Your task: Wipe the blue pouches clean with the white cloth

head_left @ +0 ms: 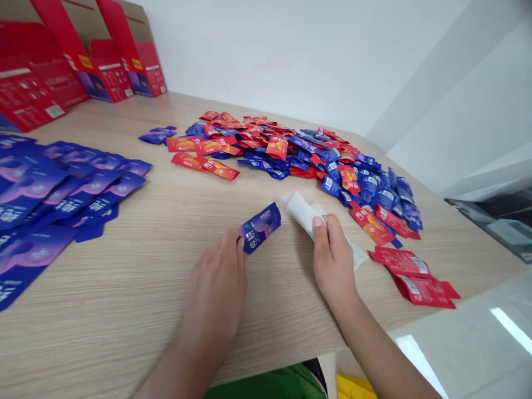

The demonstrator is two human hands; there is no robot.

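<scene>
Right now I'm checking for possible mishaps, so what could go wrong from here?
The left hand holds a blue packet by one end, so it might slip out. Two red packets lie close to the edge of the table, to the right of the right hand; a sideways sweep could knock them off. The heap jumbles both colours together, so someone might grab the wrong one.

Sachet (262, 226) blue-purple, white print; packet (302, 213) white; tabletop (162, 244) wood-grained.
</scene>
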